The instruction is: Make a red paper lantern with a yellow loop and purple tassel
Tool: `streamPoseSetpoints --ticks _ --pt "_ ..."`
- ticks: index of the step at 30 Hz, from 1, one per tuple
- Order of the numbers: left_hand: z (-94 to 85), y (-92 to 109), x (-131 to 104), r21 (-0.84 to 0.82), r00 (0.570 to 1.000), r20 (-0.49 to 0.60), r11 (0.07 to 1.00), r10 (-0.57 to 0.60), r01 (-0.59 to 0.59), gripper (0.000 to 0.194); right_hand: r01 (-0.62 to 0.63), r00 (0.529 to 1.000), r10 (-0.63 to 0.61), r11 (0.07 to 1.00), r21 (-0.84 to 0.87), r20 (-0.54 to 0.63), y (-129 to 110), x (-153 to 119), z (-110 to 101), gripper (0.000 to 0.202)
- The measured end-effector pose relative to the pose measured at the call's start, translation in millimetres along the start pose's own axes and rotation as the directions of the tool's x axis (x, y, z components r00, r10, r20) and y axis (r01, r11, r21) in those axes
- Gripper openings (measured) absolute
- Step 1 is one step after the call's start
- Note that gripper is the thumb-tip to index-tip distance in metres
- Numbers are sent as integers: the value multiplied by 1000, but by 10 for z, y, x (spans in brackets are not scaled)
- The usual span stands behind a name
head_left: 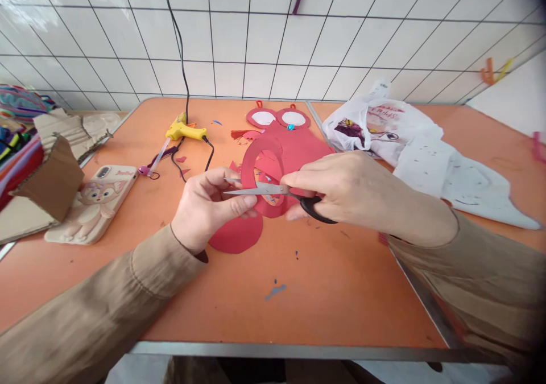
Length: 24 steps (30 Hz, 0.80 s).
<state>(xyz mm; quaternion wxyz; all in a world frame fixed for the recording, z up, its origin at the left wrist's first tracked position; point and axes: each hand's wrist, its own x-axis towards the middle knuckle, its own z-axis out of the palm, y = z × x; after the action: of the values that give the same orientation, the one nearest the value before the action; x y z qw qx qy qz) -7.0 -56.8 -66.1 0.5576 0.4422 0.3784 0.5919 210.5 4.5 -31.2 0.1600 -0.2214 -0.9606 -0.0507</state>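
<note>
My right hand (341,188) grips black-handled scissors (273,190), their blades parted and pointing left. Pinched between the thumb and fingers of my left hand (213,202) is a red paper ring (261,148), oval with a large opening. The scissors' blades lie across the lower left band of the ring, close to my left thumb. Below my left fingers, a round red paper piece (236,235) rests on the table. Behind the ring lies a larger red paper sheet (302,145), partly hidden by my right hand.
A yellow glue gun (186,132) with a black cord sits at the back left, near a phone in a cartoon case (96,202). Two red-rimmed white ovals (293,118) lie at the back. White plastic bags (396,125) stand right; torn cardboard (51,182) is left. Scraps dot the orange table (341,304).
</note>
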Motion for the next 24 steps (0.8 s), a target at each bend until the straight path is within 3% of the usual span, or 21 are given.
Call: streamPoseSetpoints --ticks 11,24 --pt "-54 -87 -6 28 996 73 998 -54 52 18 13 1000 -13 1000 -2 7 -20 -2 52 24" --pt "-2 -137 -45 -37 991 54 991 -126 128 18 10 1000 -10 1000 6 0 -36 -14 124 19"
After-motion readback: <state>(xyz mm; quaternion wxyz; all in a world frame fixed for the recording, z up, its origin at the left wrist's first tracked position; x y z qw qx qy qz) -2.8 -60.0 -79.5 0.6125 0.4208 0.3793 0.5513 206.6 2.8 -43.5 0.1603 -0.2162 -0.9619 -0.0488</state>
